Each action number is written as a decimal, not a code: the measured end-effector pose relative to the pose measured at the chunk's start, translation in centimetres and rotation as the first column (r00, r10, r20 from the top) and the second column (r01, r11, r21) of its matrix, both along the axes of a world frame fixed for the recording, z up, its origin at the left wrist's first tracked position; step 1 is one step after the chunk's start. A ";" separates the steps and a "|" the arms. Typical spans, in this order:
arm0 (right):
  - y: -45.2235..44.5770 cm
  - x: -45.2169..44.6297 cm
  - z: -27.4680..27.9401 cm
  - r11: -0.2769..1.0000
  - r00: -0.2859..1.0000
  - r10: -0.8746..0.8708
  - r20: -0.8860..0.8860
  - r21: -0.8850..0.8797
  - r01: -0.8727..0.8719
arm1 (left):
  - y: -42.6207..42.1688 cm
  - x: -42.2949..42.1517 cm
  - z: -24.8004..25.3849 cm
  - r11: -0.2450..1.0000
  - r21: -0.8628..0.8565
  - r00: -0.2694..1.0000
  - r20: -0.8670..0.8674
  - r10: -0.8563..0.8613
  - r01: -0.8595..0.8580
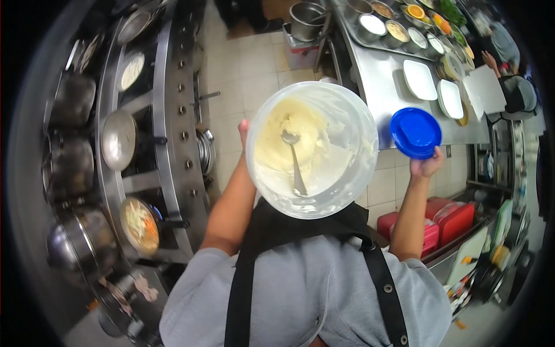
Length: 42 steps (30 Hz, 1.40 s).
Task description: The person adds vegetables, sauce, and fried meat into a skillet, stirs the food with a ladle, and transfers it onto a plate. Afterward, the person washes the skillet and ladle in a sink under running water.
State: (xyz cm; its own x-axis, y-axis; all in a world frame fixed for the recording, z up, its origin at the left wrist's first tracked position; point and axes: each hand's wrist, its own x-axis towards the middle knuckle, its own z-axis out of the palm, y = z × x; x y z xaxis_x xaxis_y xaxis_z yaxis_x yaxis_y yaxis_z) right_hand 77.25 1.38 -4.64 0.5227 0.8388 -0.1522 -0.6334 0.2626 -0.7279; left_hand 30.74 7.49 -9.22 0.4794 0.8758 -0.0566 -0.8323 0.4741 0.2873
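My left hand (244, 132) is closed on the left side of a large translucent plastic tub (359, 173), held up in front of my chest; most of its fingers are hidden behind the wall. Inside the tub lies a pale creamy mixture (289, 118), smeared up the sides. A metal spoon (296, 165) rests in it, its bowl sunk in the cream. Out to the right, my right hand (426, 165) grips the near edge of a round blue lid (415, 132). The lid is apart from the tub, close to the steel counter's edge.
At left runs a stove (167, 110) with pans, one holding shredded vegetables (140, 226). White dishes (420, 80) and several ingredient bowls (397, 32) stand on the steel counter (378, 69). Red containers (454, 218) sit low at right. Another person (503, 43) is at the far right.
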 end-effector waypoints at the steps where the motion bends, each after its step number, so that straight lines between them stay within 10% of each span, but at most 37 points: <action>1: 0.3 1.7 -3.3 0.999 1.000 0.031 -0.002 -0.011 -0.031 | -0.1 0.2 -0.1 1.000 -0.008 1.000 0.009 0.014 -0.014; 7: 3.5 7.0 -9.4 0.825 0.837 0.153 0.525 -0.535 0.185 | -2.6 0.6 2.2 0.991 0.082 0.938 0.323 -0.126 0.105; 8: 3.6 5.8 -7.8 0.820 0.747 0.185 0.638 -0.520 0.240 | -3.6 1.0 -1.1 0.974 0.038 0.959 -0.171 0.226 -0.223; 10: 3.7 7.4 -8.3 0.690 -0.029 0.423 0.906 -0.301 0.659 | -5.2 0.9 -1.2 0.909 -0.169 0.907 -0.262 0.331 -0.381; 12: 3.7 3.6 -0.7 0.805 -0.082 0.345 0.935 -0.250 0.538 | -6.4 1.2 -1.0 0.881 -0.100 0.858 -0.297 0.418 -0.463; 14: 5.2 -3.1 6.6 0.945 0.322 0.326 0.889 -0.314 -0.090 | -7.4 0.3 -1.7 0.871 -0.065 0.852 -0.254 0.458 -0.487; 17: 4.9 -16.4 17.5 0.614 -0.159 0.459 0.874 -0.442 -0.654 | -8.7 -0.5 -1.4 0.850 -0.045 0.844 -0.160 0.513 -0.525; 18: 5.6 -19.6 17.9 0.520 -0.273 0.264 0.925 -0.375 -0.768 | -8.6 -0.8 0.8 0.808 0.049 0.784 -0.218 0.582 -0.587; 23: 6.5 -32.0 16.7 0.317 -0.869 -0.197 0.455 -0.809 -0.495 | -9.2 -5.5 5.6 0.674 0.291 0.650 -0.189 0.736 -0.679; 32: 6.5 -49.1 14.8 0.088 -0.600 -0.382 0.702 -0.619 -0.780 | -11.8 -19.2 7.8 0.503 0.332 0.469 -0.180 0.864 -0.798; 37: 7.2 -55.6 20.4 0.291 -0.796 -0.428 0.429 -0.768 -0.570 | -12.5 -25.6 8.0 0.369 0.323 0.349 -0.119 0.930 -0.872; 42: 9.8 -60.0 21.3 0.191 -0.260 -0.849 0.459 -0.193 -0.962 | -13.3 -30.2 5.6 0.315 0.147 0.308 -0.069 0.949 -0.938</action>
State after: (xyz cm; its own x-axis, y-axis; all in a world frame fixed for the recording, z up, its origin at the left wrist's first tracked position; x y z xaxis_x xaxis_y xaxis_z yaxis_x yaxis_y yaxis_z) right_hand 17.29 11.22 16.65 -0.9551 -0.2091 0.2098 -0.1436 0.9463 0.2897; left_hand 0.55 -5.79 -3.59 -0.6826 0.7297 0.0402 -0.6544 -0.6348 0.4108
